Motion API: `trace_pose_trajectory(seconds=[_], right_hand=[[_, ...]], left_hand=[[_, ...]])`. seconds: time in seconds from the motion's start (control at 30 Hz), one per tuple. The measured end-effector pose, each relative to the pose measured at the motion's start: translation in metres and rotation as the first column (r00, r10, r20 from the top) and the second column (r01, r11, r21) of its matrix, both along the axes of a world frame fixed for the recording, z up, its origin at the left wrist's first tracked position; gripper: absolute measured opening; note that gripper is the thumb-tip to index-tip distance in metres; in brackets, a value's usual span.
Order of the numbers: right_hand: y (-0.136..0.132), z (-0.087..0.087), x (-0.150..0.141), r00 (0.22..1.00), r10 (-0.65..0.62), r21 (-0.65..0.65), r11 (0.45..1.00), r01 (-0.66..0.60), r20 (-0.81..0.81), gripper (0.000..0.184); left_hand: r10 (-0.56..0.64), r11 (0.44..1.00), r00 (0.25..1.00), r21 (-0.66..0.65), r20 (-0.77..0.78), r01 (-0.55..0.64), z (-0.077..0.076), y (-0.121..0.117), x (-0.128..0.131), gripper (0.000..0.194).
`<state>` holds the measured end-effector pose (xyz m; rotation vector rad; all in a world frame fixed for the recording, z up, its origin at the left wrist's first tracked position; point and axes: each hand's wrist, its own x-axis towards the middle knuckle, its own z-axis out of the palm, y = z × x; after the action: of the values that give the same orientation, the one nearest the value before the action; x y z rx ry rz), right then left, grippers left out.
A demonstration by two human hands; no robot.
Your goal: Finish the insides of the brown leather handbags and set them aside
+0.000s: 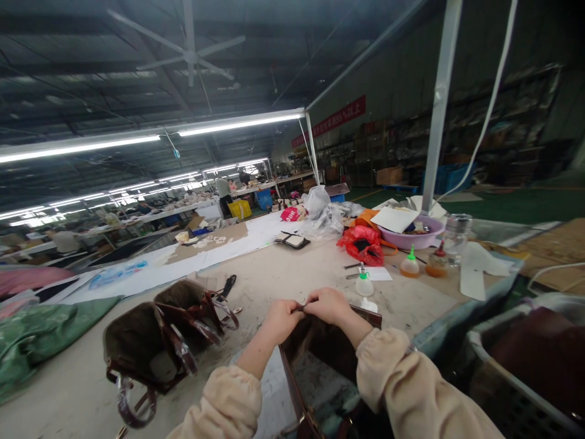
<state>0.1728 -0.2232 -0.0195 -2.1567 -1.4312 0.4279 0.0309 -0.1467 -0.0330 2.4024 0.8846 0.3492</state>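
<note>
Both of my hands pinch the far upper edge of a dark brown handbag (326, 353) at the front of the worktable (315, 262). My left hand (284, 318) and my right hand (329, 306) nearly touch there, thumbs and fingers closed on the rim. The bag's mouth faces me, showing its dark inside; its lower part runs out of view. To the left stand two more brown handbags, one large (137, 341) and one behind it (189, 305), mouths open, handles wrapped in clear plastic.
Small green-capped bottles (364, 284) and a red-capped bottle (437, 262) stand to the right, near a purple basin (414, 239) and a red plastic bag (363, 244). A white basket (507, 378) sits at lower right. Green cloth (50, 341) lies left. A metal post (441, 103) rises at right.
</note>
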Motion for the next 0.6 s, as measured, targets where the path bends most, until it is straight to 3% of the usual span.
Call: trace_pose_trajectory(seconds=[0.23,0.4,0.5,0.6], right_hand=[[0.002,0.013,-0.003,1.000,-0.006,-0.085,0.996,0.005,-0.018,0.016],[0.004,0.006,-0.002,1.000,0.009,-0.054,0.999,-0.008,0.017,0.017],[0.001,-0.001,0.005,0.993,0.120,0.073,0.990,-0.121,0.017,0.019],[-0.003,-0.004,0.016,0.943,0.330,0.170,0.933,-0.318,-0.043,0.030]], left_hand=[[-0.012,0.999,1.000,0.044,-0.016,0.012,0.002,-0.002,0.001,0.024],[-0.012,0.997,1.000,0.078,0.005,0.012,0.006,-0.005,0.001,0.024],[0.011,0.998,1.000,0.066,0.015,-0.012,0.004,-0.003,0.001,0.024],[0.033,0.998,0.999,0.045,0.008,-0.034,0.002,0.000,0.002,0.023]])
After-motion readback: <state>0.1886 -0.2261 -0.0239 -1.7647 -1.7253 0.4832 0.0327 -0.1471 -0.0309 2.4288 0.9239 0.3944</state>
